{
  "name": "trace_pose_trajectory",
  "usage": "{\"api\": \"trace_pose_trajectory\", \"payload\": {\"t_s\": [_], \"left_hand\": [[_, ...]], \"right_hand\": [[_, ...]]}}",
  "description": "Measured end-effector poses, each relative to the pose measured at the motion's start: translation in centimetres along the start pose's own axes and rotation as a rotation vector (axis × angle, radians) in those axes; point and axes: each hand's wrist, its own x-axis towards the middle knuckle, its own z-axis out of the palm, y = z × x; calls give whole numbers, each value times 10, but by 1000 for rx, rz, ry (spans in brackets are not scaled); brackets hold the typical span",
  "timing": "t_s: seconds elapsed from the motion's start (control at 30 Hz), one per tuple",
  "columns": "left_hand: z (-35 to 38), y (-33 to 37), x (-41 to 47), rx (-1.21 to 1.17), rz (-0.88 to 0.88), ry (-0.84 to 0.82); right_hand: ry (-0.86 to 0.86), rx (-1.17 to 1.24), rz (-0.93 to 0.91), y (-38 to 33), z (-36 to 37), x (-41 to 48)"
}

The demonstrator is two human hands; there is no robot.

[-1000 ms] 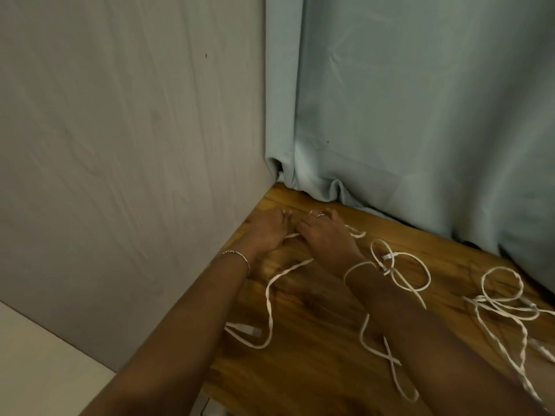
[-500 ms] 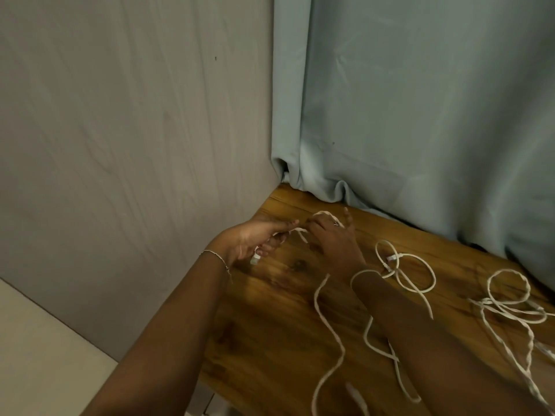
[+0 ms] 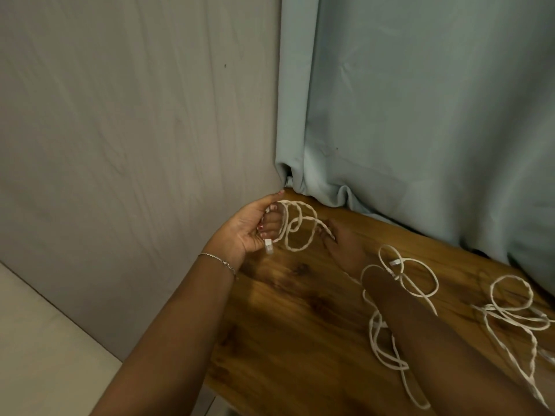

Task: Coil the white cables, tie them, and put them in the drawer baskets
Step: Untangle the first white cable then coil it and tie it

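**Student:** Grey wall (image 3: 135,145) is filling the left, a pale blue curtain (image 3: 420,115) is hanging on the right, and a wooden tabletop (image 3: 300,325) is running beneath both. Where are the hands working?

**Tutor:** Near the far corner. The left hand (image 3: 249,229) is curling its fingers through a few loops of a white cable (image 3: 295,250) and gripping them just above the wood, with the plug (image 3: 268,246) dangling below the palm. The right hand (image 3: 345,247), in shadow, is pinching the running strand just beside those loops.

**Student:** And the other cords?

**Tutor:** A second cable (image 3: 390,267) is lying loose around the right forearm. A third cable (image 3: 510,317) is sprawling near the right edge. No drawer baskets are showing.

**Student:** How is the cord likely handling?

**Tutor:** Probably light, limp and twisted, so the loops are tending to spring apart. Gripping across all the turns together, rather than at the plug, is looking like the safest hold.
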Motion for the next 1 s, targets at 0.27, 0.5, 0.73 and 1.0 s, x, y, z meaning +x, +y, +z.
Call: {"api": "trace_pose_trajectory", "payload": {"t_s": [0.27, 0.5, 0.73, 1.0], "left_hand": [[-2, 17, 4, -331, 80, 109], [-2, 21, 7, -518, 212, 259], [7, 26, -3, -429, 188, 180], [17, 38, -8, -307, 195, 102]], "right_hand": [[-26, -53, 13, 1, 3, -11], [-81, 12, 299, 16, 4, 1], [-109, -230, 427, 24, 15, 7], [-178, -426, 502, 22, 17, -4]]}}
